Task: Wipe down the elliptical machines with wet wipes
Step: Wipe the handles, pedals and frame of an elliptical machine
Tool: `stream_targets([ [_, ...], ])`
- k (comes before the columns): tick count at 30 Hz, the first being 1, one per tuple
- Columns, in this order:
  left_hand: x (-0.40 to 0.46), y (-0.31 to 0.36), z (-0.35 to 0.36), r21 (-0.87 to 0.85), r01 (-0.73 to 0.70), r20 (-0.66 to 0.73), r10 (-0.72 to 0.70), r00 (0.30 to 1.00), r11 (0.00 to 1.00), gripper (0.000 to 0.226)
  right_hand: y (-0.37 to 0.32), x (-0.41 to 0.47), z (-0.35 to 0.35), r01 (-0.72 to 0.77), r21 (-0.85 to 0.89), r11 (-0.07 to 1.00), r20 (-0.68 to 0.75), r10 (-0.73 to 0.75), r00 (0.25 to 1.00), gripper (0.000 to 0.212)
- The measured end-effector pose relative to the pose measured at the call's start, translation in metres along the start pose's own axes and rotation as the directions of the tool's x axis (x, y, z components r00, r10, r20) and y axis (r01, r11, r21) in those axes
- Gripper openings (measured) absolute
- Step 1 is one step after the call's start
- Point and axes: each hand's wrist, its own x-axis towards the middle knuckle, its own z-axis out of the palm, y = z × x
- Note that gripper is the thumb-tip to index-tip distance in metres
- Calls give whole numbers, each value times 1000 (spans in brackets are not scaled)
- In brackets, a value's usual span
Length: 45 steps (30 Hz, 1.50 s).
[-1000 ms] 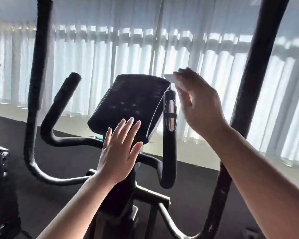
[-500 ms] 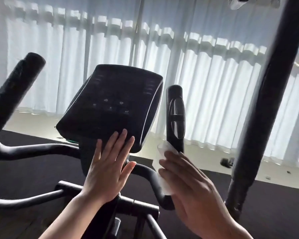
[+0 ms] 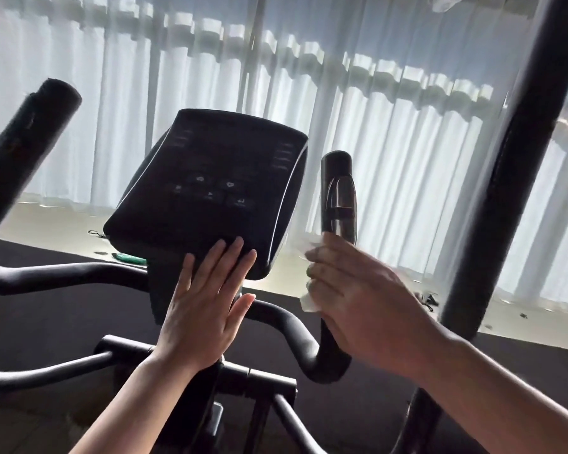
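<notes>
A black elliptical machine fills the view, its console (image 3: 207, 191) tilted toward me at centre. My left hand (image 3: 204, 303) lies flat with straight fingers against the console's lower edge. To the right stands the short upright handle (image 3: 336, 191) with a shiny sensor strip. My right hand (image 3: 364, 306) grips a white wet wipe (image 3: 309, 298) wrapped round the lower part of that handle, just under the sensor strip. Most of the wipe is hidden under my fingers.
A thick black moving arm (image 3: 518, 165) rises at the right, another arm (image 3: 23, 149) at the left. White curtains (image 3: 391, 142) hang behind over a pale floor strip with small debris. A green object (image 3: 128, 257) lies on the floor behind the console.
My right hand with the wipe dropped from the top of the upright handle to its lower part, then rose slightly. My left hand stayed on the console's lower edge. The camera moved closer.
</notes>
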Motion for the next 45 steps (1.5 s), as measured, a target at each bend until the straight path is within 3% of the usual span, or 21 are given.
stream_targets([
  [4,-2,-2,-3,-29,-15,38,17,999,999,60,-36,-45,3,9,129,992,-43,-3,999,32],
  [7,-2,-1,-4,-63,-15,40,18,999,998,58,-20,-28,-11,-61,299,952,-270,146,952,28],
  [9,-2,-2,-6,-88,-22,45,26,999,996,58,9,4,-23,-136,420,897,-430,328,841,30],
  [11,-3,-4,-8,-96,-32,55,38,998,995,58,47,37,-26,-231,415,880,-563,448,694,27],
  [13,-3,-5,-10,-103,-37,71,44,997,994,58,79,60,-17,-350,399,848,-634,531,562,26],
  [14,-3,-5,-11,-107,-36,75,44,996,994,58,88,67,-10,-390,400,829,-639,558,530,25],
  [16,-3,-5,-13,-117,-34,79,44,996,992,58,92,72,4,-406,414,815,-595,580,557,25],
  [18,-3,-5,-14,-136,-32,86,43,995,990,57,76,66,14,-328,508,796,-494,582,646,27],
  [20,-3,-5,-15,-156,-30,91,44,995,987,56,50,50,20,-259,658,707,-362,598,715,32],
  [23,-3,-4,-15,-176,-31,87,47,995,984,56,16,19,25,-209,771,602,-296,628,719,34],
  [26,-2,-3,-15,-203,-16,86,34,996,979,56,-20,-16,34,-216,787,578,-261,629,733,35],
  [30,-2,1,-15,-217,15,110,9,994,976,57,-67,-70,47,-234,752,616,-238,585,775,35],
  [35,-6,3,-23,-222,54,155,-20,988,974,64,-70,-85,27,-248,737,629,-189,544,818,34],
  [38,-8,5,-27,-239,73,172,-32,985,968,68,-43,-60,2,-263,703,661,-295,608,737,30],
  [40,-8,6,-28,-243,92,187,-46,981,966,71,-16,-31,-12,-248,597,763,-418,560,715,29],
  [43,-8,8,-29,-237,111,194,-65,979,965,74,8,-9,1,-169,379,910,-398,325,858,33],
  [45,-8,9,-30,-238,115,196,-68,978,964,75,4,-22,22,-141,373,917,-298,262,918,35],
])
